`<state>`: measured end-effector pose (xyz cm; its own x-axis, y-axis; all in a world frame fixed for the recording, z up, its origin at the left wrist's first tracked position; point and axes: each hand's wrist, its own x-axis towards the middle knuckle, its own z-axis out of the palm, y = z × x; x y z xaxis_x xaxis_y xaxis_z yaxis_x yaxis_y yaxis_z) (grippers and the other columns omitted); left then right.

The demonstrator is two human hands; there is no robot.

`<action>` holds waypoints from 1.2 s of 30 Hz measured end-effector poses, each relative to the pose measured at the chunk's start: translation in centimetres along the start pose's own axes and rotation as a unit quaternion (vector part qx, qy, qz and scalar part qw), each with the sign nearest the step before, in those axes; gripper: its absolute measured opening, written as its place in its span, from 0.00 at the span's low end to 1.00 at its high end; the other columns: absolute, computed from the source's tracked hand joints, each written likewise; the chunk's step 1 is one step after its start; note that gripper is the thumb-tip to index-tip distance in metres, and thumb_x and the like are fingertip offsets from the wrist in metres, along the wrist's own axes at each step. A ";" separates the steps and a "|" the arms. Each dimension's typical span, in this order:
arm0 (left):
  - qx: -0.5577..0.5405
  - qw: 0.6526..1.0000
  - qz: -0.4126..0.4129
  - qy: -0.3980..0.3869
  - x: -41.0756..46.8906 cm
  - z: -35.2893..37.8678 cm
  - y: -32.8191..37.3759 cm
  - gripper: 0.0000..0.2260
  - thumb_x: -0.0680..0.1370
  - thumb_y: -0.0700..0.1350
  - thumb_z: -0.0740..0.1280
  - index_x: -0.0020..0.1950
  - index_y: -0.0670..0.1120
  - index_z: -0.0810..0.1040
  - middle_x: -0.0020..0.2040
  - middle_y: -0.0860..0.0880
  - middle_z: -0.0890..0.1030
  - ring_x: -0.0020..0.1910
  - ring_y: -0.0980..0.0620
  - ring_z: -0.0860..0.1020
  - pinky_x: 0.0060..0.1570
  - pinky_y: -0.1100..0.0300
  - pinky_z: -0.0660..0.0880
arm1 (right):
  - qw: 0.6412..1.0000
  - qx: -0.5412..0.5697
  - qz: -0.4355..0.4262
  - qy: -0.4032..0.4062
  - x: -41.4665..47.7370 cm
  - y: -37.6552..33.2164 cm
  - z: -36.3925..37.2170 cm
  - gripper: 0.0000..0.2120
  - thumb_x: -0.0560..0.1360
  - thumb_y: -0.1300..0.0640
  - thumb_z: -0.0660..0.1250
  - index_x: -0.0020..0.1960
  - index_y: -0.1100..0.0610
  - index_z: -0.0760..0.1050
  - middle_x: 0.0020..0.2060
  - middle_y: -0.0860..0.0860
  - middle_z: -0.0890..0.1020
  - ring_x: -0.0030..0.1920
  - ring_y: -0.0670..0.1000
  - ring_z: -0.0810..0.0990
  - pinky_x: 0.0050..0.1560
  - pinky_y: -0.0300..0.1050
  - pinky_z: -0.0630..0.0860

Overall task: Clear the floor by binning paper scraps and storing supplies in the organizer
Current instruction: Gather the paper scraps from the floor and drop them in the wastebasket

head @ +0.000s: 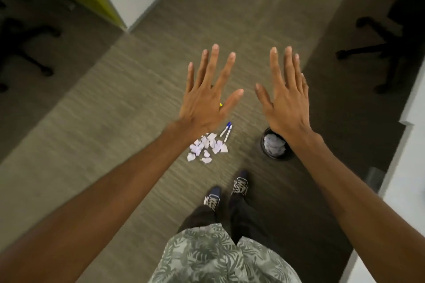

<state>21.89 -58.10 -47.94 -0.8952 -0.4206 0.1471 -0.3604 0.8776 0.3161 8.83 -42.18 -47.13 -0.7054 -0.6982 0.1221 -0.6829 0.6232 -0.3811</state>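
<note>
Paper scraps (pixel 208 148) lie heaped on the carpet below your spread, empty left hand (pixel 204 96) and right hand (pixel 286 101), pens (pixel 226 132) touching them, bin (pixel 274 145) nearby; a careless scoop risks binning pens.

Below you: grey-brown carpet (pixel 142 89). Your two dark lace-up shoes (pixel 239 185) stand side by side, under black trousers (pixel 243 216) and a leaf-print shirt (pixel 207 257). Black chair bases (pixel 377 50) flank both edges.

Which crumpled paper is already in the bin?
The grey-white wad inside the black bin, under the right hand. The other scraps lie on the carpet beside two pens.
</note>
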 end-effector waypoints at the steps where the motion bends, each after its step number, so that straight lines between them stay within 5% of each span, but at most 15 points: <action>1: 0.003 1.000 -0.012 -0.006 -0.2 0.7 -0.6 0.33 0.82 0.65 0.51 0.83 0.53 0.47 0.84 0.44 0.45 0.82 0.41 0.45 0.78 0.35 0.49 | 1.000 0.004 -0.007 -0.011 0.4 0.1 1.0 0.33 0.83 0.39 0.52 0.82 0.44 0.39 0.82 0.52 0.44 0.82 0.54 0.42 0.79 0.58 0.50; 12: 0.004 0.988 -0.139 -0.066 -3.1 10.0 -7.4 0.34 0.82 0.67 0.48 0.83 0.52 0.46 0.83 0.42 0.44 0.82 0.40 0.44 0.78 0.36 0.45 | 0.989 0.039 -0.046 -0.138 1.1 2.7 14.5 0.34 0.83 0.41 0.55 0.82 0.49 0.43 0.82 0.57 0.48 0.82 0.59 0.48 0.78 0.63 0.57; 25: -0.038 0.973 -0.146 -0.175 -6.1 28.1 -21.0 0.30 0.84 0.65 0.46 0.83 0.55 0.43 0.83 0.44 0.43 0.82 0.41 0.45 0.79 0.37 0.48 | 0.972 0.035 0.039 -0.231 -0.5 5.1 38.2 0.40 0.79 0.45 0.64 0.83 0.50 0.45 0.82 0.59 0.50 0.81 0.61 0.50 0.76 0.62 0.58; 31: -0.050 0.953 -0.160 -0.254 -9.6 40.7 -27.5 0.37 0.79 0.68 0.54 0.82 0.56 0.42 0.83 0.44 0.41 0.82 0.39 0.49 0.75 0.33 0.56 | 0.949 0.041 0.129 -0.286 -3.0 8.7 51.0 0.45 0.74 0.41 0.70 0.82 0.47 0.48 0.79 0.60 0.57 0.79 0.61 0.58 0.71 0.65 0.66; 36: -0.032 0.920 -0.148 -0.362 -13.7 52.5 -31.5 0.47 0.73 0.59 0.72 0.81 0.57 0.42 0.82 0.45 0.38 0.79 0.37 0.56 0.64 0.28 0.69 | 0.917 -0.006 0.166 -0.364 -6.4 14.3 61.3 0.48 0.72 0.41 0.74 0.81 0.40 0.46 0.79 0.60 0.56 0.78 0.64 0.59 0.71 0.67 0.66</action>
<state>31.72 -67.94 -109.08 -0.7080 -0.3562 -0.6098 -0.6216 0.7241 0.2988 15.25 -50.36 -109.51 -0.5642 -0.5175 -0.6433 -0.4594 0.8442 -0.2761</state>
